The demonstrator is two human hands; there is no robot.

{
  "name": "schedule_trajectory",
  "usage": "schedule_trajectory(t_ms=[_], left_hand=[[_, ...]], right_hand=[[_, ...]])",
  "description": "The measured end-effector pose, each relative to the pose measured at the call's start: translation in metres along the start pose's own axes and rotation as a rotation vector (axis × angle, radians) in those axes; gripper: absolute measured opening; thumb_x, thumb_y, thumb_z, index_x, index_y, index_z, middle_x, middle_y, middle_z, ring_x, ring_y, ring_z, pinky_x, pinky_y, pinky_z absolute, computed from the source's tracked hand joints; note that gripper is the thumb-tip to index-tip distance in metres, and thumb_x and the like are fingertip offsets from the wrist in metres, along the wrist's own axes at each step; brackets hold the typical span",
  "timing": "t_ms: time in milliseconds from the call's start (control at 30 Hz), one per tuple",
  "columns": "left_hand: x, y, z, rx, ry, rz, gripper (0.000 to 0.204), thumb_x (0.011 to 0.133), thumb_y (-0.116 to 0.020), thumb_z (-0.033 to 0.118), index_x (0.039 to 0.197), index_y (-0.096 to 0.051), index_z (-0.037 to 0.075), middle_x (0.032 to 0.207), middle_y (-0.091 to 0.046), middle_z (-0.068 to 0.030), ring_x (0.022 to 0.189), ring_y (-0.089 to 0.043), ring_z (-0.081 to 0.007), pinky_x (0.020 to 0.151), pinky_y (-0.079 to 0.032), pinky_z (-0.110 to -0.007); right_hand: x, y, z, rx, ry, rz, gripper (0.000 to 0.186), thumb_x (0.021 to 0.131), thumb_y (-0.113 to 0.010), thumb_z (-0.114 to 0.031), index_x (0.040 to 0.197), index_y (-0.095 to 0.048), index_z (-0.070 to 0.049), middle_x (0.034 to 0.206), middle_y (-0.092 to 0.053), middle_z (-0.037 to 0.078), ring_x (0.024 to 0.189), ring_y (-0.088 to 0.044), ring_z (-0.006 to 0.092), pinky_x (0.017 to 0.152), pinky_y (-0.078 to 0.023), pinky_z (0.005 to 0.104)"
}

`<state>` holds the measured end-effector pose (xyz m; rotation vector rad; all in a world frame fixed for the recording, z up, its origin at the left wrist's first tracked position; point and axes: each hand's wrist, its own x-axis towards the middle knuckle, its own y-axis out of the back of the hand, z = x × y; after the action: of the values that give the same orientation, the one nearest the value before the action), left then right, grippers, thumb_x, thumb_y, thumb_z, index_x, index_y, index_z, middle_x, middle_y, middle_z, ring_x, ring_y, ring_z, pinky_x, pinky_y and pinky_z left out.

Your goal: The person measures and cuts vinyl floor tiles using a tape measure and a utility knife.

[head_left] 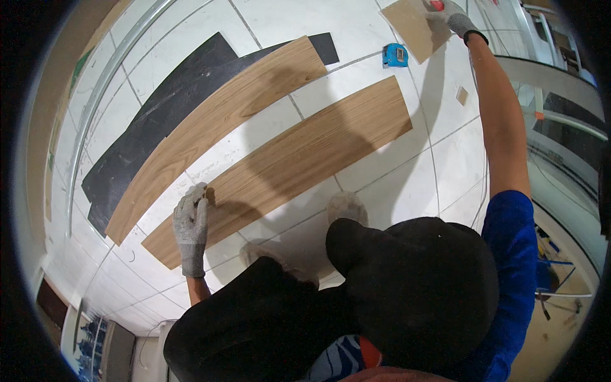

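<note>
My left hand (191, 223), in a grey knit glove, is at the left end of a wood-grain plank (312, 149) on the tiled floor. Its fingers are curled together; something small may be at the fingertips, but I cannot make it out. Far up at the right, my gloved right hand (455, 19) is closed on a red object (436, 5), partly cut off by the frame's top edge. That hand is over a tan board piece (414, 28). A blue tape measure (395, 55) lies just below this board.
A second wood-grain plank (223, 105) lies farther off, partly over black sheets (162, 102). One small offcut (462, 96) rests right of the tape measure. A metal rail (95, 102) runs along the left, and glass panels (560, 159) stand at the right.
</note>
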<state>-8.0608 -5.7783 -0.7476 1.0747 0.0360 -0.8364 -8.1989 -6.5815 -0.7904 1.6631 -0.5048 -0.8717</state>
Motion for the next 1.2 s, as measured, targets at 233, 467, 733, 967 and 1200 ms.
schedule_trajectory(t_ms=[233, 467, 733, 967, 1200], left_hand=[[-0.004, 0.009, 0.007, 0.047, -0.042, 0.015, 0.025, 0.099, -0.062, 0.019, 0.12, -0.069, 0.007, 0.125, -0.07, -0.0129, 0.118, -0.064, -0.0306, 0.104, -0.046, -0.042], [-0.009, 0.01, 0.026, -0.019, -0.072, 0.063, 0.027, 0.099, -0.062, 0.021, 0.122, -0.069, 0.008, 0.12, -0.07, -0.014, 0.112, -0.064, -0.0312, 0.1, -0.047, -0.042], [0.014, -0.005, 0.066, -0.024, -0.269, -0.011, 0.03, 0.099, -0.064, 0.027, 0.122, -0.069, 0.01, 0.124, -0.068, -0.0125, 0.117, -0.062, -0.0306, 0.104, -0.045, -0.043], [0.028, -0.044, 0.109, 0.156, -0.546, -0.115, 0.036, 0.098, -0.066, 0.034, 0.127, -0.064, 0.012, 0.123, -0.066, -0.0104, 0.12, -0.06, -0.0282, 0.107, -0.043, -0.043], [0.03, -0.062, 0.1, 0.037, -0.553, -0.115, 0.036, 0.099, -0.065, 0.032, 0.128, -0.063, 0.011, 0.125, -0.065, -0.0111, 0.119, -0.059, -0.0298, 0.106, -0.043, -0.045]], right_hand=[[-0.037, -0.031, 0.011, 0.173, 0.081, 0.067, 0.083, 0.067, -0.088, -0.052, 0.126, -0.061, -0.001, 0.115, -0.069, 0.019, 0.109, -0.067, 0.0328, 0.092, -0.051, 0.042], [-0.069, -0.035, 0.003, 0.085, 0.001, -0.058, 0.106, 0.051, -0.094, -0.063, 0.129, -0.06, 0.0, 0.123, -0.067, 0.024, 0.119, -0.064, 0.036, 0.098, -0.052, 0.0445], [-0.126, -0.042, 0.018, 0.271, -0.122, -0.121, 0.09, 0.067, -0.091, -0.052, 0.133, -0.06, 0.001, 0.122, -0.069, 0.019, 0.115, -0.066, 0.0306, 0.097, -0.051, 0.0408], [-0.161, -0.038, 0.005, 0.46, -0.24, -0.146, 0.065, 0.074, -0.088, -0.047, 0.115, -0.069, -0.001, 0.097, -0.072, 0.009, 0.085, -0.067, 0.0198, 0.077, -0.053, 0.0352], [-0.182, 0.004, 0.066, 0.547, -0.09, -0.202, 0.049, 0.087, -0.07, -0.057, 0.087, -0.068, -0.007, 0.07, -0.057, -0.001, 0.065, -0.05, 0.0121, 0.063, -0.041, 0.0303]])
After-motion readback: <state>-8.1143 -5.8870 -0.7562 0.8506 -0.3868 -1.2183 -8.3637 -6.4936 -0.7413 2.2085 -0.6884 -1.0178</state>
